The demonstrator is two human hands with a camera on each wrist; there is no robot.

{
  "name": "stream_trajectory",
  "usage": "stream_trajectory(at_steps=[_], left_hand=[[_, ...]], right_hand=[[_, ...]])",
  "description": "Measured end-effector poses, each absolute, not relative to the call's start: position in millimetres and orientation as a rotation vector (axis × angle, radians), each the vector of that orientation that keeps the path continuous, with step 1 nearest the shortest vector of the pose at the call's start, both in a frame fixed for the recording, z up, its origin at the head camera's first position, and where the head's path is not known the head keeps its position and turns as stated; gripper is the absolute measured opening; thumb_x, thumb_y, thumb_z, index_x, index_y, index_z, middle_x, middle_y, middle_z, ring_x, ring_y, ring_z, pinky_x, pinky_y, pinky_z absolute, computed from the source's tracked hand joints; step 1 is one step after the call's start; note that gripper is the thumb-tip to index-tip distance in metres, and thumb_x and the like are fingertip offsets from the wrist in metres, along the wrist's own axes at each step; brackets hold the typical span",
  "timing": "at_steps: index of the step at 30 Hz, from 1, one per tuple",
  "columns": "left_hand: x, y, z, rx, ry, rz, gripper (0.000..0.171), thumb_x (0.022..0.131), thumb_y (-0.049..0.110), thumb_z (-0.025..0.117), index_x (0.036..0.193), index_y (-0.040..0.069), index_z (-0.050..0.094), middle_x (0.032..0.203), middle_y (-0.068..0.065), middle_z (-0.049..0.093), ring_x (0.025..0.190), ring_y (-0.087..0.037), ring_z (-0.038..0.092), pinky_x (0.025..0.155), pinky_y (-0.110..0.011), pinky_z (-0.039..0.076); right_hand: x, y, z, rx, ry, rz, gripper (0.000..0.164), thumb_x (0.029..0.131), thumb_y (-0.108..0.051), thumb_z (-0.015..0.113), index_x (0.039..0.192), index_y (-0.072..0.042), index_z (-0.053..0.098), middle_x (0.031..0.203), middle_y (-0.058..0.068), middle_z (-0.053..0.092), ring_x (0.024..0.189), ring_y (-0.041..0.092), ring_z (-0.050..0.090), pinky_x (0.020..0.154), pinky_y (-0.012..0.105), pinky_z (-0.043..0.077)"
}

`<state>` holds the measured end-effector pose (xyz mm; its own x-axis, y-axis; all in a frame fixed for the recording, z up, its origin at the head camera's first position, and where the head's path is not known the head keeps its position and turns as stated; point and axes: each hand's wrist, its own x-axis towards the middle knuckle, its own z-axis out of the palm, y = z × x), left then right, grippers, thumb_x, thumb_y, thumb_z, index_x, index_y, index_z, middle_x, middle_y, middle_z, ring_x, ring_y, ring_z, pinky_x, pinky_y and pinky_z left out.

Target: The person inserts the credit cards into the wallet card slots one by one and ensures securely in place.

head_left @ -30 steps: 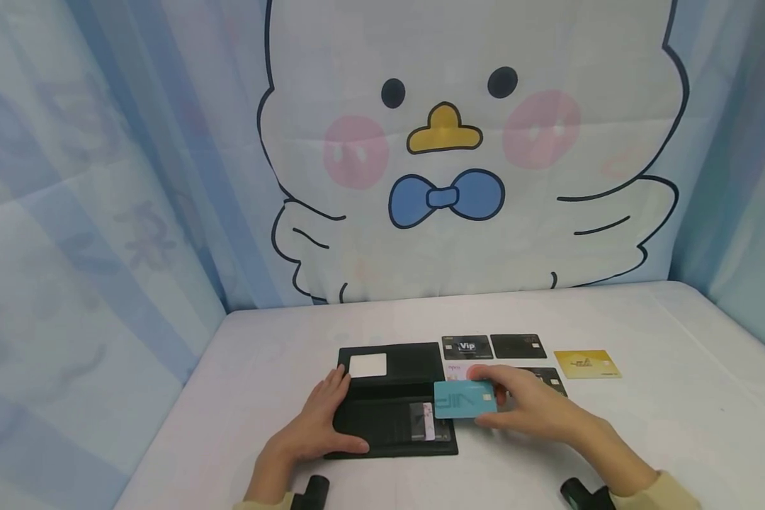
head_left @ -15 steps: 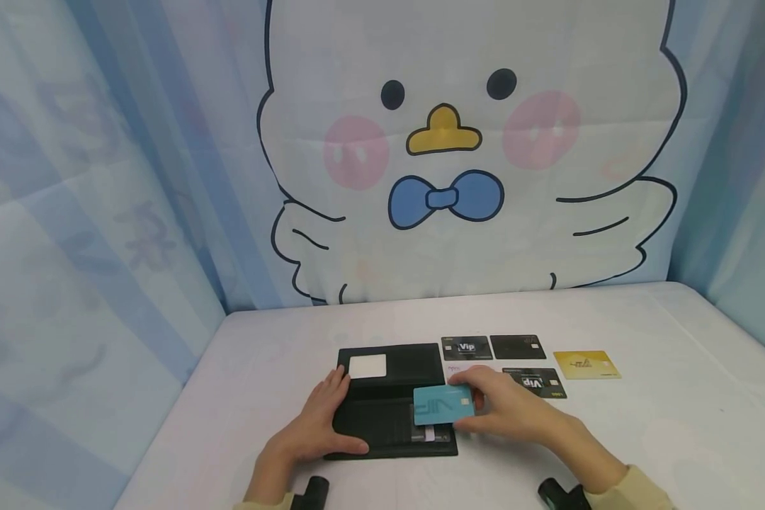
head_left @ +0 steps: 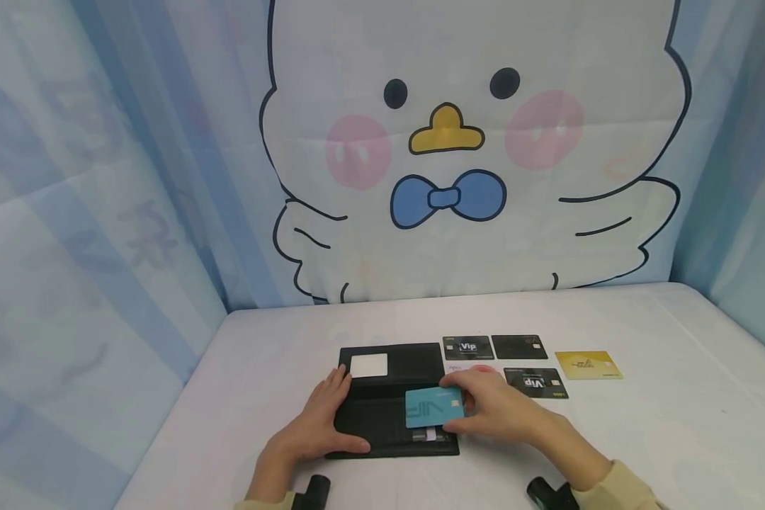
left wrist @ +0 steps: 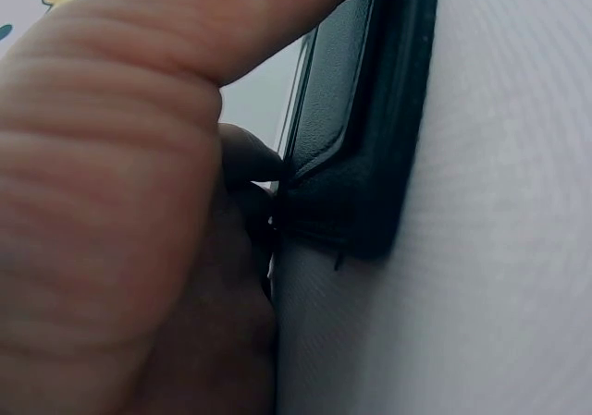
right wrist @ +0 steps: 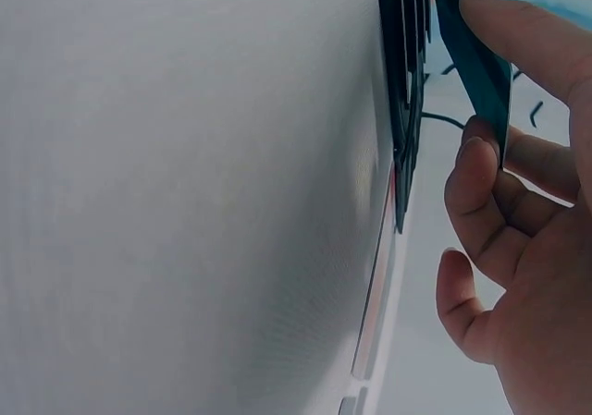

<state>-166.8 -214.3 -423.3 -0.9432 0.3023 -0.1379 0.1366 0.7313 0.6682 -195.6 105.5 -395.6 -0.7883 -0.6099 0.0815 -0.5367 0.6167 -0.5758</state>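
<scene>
A black wallet lies unfolded on the table, a white card showing in its far half. My left hand rests along the wallet's left edge, thumb laid over the near half; the left wrist view shows this thumb on the black edge. Between thumb and fingers, my right hand pinches a teal card by its right end. The card is tilted above the near half's right side, overlapping a clear pocket there. In the right wrist view the teal card stands slanted off the wallet.
Right of the wallet lie a black Vip card, a plain black card, another black Vip card and a gold card. A pink-and-white card is partly covered by my right hand. A cartoon curtain hangs behind the table.
My right hand has carried the teal card leftward from the wallet's right edge to over its near half. The second black Vip card is now uncovered. My left hand has stayed in place.
</scene>
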Motion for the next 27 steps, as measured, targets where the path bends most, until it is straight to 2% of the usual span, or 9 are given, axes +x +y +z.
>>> stream_trajectory(at_steps=[12,27], left_hand=[[-167.8,-212.8,-423.1,0.339,2.703,1.008,0.118,0.071,0.047,0.089,0.158,-0.003,0.026,0.167,-0.018,0.009,0.153,-0.037,0.004,0.121,-0.058,0.007],[-167.7,-213.1,-423.7,0.329,2.708,1.008,0.118,0.07,0.046,0.09,0.158,-0.003,0.026,0.167,-0.017,0.009,0.153,-0.037,0.004,0.121,-0.058,0.007]], right_hand=[[-195.3,100.5,-396.2,-0.962,2.777,-0.845,0.049,0.078,-0.035,0.087,0.115,-0.01,0.068,0.081,-0.012,0.052,0.077,0.007,0.048,0.066,0.025,0.043],[-190.9,95.0,-395.6,-0.93,2.722,-0.899,0.05,0.076,-0.033,0.089,0.113,-0.007,0.066,0.079,-0.008,0.051,0.075,0.008,0.049,0.062,0.024,0.043]])
